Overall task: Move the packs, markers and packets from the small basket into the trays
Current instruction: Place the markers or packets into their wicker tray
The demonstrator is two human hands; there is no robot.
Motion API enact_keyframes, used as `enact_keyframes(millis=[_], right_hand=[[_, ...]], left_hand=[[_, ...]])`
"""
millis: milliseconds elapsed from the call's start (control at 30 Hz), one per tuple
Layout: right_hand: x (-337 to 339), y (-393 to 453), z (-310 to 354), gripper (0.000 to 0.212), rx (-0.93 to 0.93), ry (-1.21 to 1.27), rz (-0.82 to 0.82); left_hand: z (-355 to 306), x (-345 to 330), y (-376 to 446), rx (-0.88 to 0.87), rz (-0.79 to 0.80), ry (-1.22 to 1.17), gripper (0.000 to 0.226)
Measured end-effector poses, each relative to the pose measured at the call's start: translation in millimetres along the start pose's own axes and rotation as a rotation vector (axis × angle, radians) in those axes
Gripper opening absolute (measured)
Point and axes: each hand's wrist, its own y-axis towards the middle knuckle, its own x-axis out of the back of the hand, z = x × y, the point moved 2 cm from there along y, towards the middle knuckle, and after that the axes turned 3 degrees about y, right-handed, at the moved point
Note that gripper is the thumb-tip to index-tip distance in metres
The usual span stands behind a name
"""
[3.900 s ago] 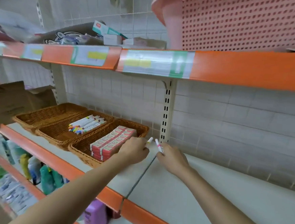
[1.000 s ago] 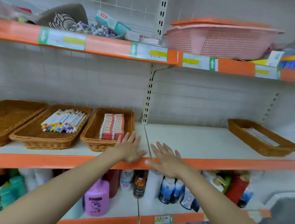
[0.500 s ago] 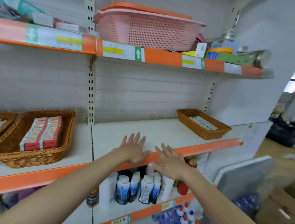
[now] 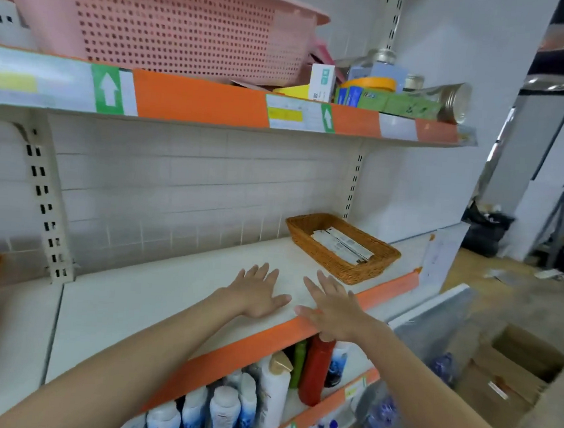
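While your left hand point(image 4: 258, 294) and right hand point(image 4: 333, 310) hover flat, fingers spread and holding nothing, over the white shelf point(image 4: 173, 293), white packets point(image 4: 342, 245) lie in the wicker basket point(image 4: 367, 273) beyond.

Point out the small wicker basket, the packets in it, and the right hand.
small wicker basket point(image 4: 366, 277): head view, front wall.
packets point(image 4: 342, 245): head view, middle of the top packet.
right hand point(image 4: 335, 307): head view, back of the hand.
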Motion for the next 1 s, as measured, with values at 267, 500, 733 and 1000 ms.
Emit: enact_keyframes(millis=[267, 500, 733, 1000], right_hand=[[22.9, 45.2, -78.4, 0.072, -0.001, 0.033, -0.032], [60.7, 76.4, -151.8, 0.068, 0.089, 0.000, -0.035], [70.3, 104.7, -200.7, 0.069, 0.180, 0.030, 0.005], [76.5, 165.8, -205.5, 0.068, 0.265, 0.081, 0.053]], left_hand=[[-55.3, -0.3, 79.4, -0.005, -0.010, -0.043, 0.076], [-100.9, 30.5, 137.2, 0.039, -0.127, -0.104, 0.069], [-115.7, 16.2, 186.9, 0.135, -0.108, -0.077, 0.067], [-89.4, 21.0, 226.6, 0.236, -0.114, -0.032, 0.071]])
